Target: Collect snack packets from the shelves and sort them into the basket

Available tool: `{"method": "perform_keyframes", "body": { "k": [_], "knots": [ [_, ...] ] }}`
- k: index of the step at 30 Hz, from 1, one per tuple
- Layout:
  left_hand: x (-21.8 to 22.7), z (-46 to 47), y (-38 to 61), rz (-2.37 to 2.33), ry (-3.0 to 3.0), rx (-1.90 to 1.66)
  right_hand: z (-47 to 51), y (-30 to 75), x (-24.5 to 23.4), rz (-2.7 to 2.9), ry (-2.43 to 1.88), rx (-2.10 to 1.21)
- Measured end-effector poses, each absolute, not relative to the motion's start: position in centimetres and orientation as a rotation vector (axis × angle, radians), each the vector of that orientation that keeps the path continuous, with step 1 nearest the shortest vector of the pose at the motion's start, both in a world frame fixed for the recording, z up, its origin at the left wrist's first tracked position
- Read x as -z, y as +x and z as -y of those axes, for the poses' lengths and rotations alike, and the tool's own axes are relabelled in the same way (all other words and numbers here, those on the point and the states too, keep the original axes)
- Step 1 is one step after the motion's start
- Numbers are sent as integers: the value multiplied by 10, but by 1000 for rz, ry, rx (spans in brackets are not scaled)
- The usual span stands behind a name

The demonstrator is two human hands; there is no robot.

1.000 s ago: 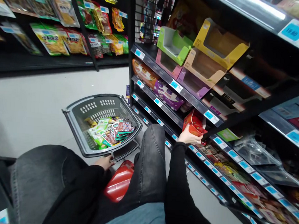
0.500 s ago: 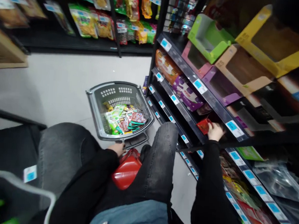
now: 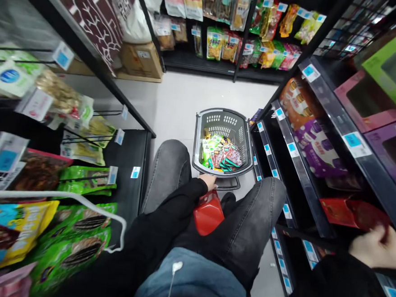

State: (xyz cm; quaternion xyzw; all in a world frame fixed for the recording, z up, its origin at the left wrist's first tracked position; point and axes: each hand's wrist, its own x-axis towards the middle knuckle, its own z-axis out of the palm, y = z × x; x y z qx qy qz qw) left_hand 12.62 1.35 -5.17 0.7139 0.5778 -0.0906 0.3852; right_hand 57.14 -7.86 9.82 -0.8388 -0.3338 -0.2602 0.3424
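Observation:
My left hand [image 3: 209, 181] rests closed on the near rim of a grey shopping basket [image 3: 224, 119] that stands on the floor ahead of my knees. Several small snack packets [image 3: 220, 153] lie inside it. A red plastic container [image 3: 209, 214] sits between my legs, just below that hand. My right hand [image 3: 378, 245] is at the lower right, its fingers curled on the front edge of a red display carton [image 3: 348, 212] lying on a low shelf of the right-hand rack.
Dark shelving [image 3: 310, 181] with blue price tags lines the right, holding purple [image 3: 315, 147] and orange snack bags. Hanging green and yellow packets [image 3: 76, 244] crowd the rack on my left. More racks and a cardboard box [image 3: 141, 59] stand across the pale floor [image 3: 177, 106].
My right hand carried the red carton from in front of the rack onto the low shelf and stays at its front edge. The view swung left. My left hand stayed on the basket.

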Motion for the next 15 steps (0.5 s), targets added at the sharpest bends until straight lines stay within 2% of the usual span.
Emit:
{"method": "perform_keyframes", "body": {
  "k": [2, 3, 4, 6, 8, 9, 11, 15],
  "knots": [
    [42, -17, 128, -1466, 1770, -18, 84, 533, -110, 824, -2017, 857],
    [37, -19, 129, -1408, 1708, -206, 83, 510, -113, 867, -1940, 793],
    [31, -21, 130, -1298, 1610, -396, 78, 485, -113, 891, -1857, 669],
    [22, -24, 130, -977, 1342, -653, 59, 432, -107, 1210, -1877, 7],
    [17, -24, 128, -701, 1098, -669, 29, 382, -91, 1447, -1781, -681],
    [16, -24, 127, -633, 1021, -620, 13, 360, -80, 1489, -1697, -870],
    [18, -21, 124, -649, 977, -512, -16, 324, -56, 1565, -1553, -1111],
    [26, -19, 118, -912, 1023, -540, -39, 286, -11, 1291, -1337, -1285]
  ]
}}
